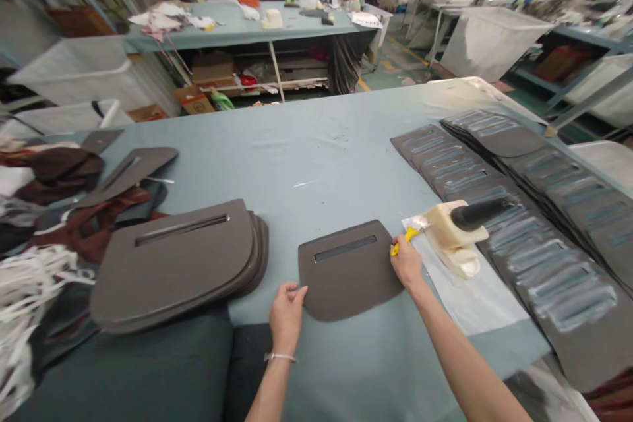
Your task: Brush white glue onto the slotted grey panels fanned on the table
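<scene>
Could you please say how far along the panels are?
Overlapping panels at right look done, streaked around their slots. In hand: the single panel, between left hand and right hand, holding a yellow brush. The stack at left, its top unstreaked, probably awaits.

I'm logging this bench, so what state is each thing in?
Left hand: at the single panel's left edge
Right hand: gripping yellow brush
Single panel: flat, slot visible
Left pile: stacked, edges staggered
Right panels: overlapping, shiny streaks around slots
White sheet: spread out, partly covered
</scene>
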`<state>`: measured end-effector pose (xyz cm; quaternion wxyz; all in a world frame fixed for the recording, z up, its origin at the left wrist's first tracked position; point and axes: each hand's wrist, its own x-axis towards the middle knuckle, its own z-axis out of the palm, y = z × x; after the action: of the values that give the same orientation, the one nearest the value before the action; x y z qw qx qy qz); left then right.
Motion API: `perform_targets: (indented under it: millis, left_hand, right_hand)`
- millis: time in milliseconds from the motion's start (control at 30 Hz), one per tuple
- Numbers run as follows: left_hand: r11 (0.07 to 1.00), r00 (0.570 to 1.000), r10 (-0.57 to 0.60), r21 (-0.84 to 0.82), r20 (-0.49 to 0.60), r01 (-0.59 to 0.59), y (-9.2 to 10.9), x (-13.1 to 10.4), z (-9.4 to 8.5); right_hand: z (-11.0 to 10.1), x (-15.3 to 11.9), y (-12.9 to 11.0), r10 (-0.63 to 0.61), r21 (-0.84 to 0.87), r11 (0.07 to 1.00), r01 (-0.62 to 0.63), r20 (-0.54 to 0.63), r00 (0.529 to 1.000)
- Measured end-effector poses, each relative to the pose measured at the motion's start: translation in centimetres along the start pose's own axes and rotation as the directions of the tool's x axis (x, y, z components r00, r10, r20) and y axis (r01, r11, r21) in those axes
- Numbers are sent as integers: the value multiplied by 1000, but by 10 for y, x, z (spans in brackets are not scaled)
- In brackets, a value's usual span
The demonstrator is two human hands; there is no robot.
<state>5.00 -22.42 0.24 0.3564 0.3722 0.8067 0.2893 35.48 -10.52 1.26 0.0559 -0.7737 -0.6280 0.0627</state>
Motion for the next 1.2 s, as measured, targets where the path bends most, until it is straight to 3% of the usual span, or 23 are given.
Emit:
perform_targets:
  millis: [433,1200]
  left_hand:
    - [989,1000,24,145,-9,-22,20,-3,-6]
    - [955,997,62,287,56,-75,21,1,-2]
  right_hand:
    - [-1,2,-3,-13,-69,997,15,30,999]
    - [-5,1,-1,-56,-34,998,58,34,998]
